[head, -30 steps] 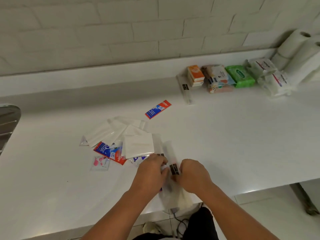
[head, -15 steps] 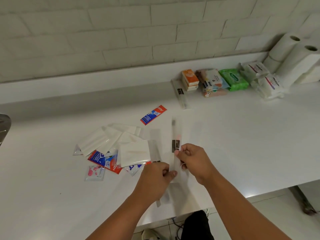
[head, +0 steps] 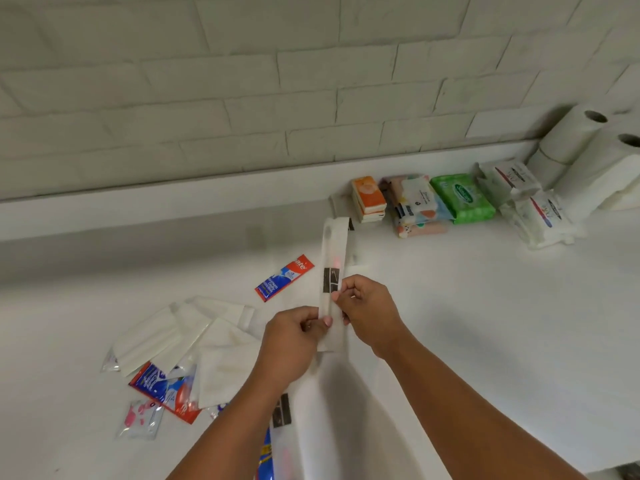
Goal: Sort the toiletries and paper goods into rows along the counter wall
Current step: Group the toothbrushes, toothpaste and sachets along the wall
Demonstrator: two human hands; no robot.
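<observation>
A long clear toothbrush packet (head: 333,271) with a dark label is held upright above the white counter (head: 485,323). My right hand (head: 367,310) pinches it at the middle and my left hand (head: 294,337) pinches its lower part. A second such packet (head: 282,414) lies under my left forearm. A red and blue toothpaste sachet (head: 284,277) lies alone further back. Several white tissue packets (head: 180,330) and more sachets (head: 164,389) lie in a loose pile at the left.
Along the back ledge (head: 173,202) at the right stand orange tissue packs (head: 369,198), pastel wipes (head: 415,202), a green wipes pack (head: 462,197), white tissue packs (head: 526,202) and paper towel rolls (head: 595,150). Another clear packet (head: 337,204) lies left of them.
Both hands have lifted the toothbrush packet from the counter's front edge and carried it up and toward the back wall. The camera has come closer.
</observation>
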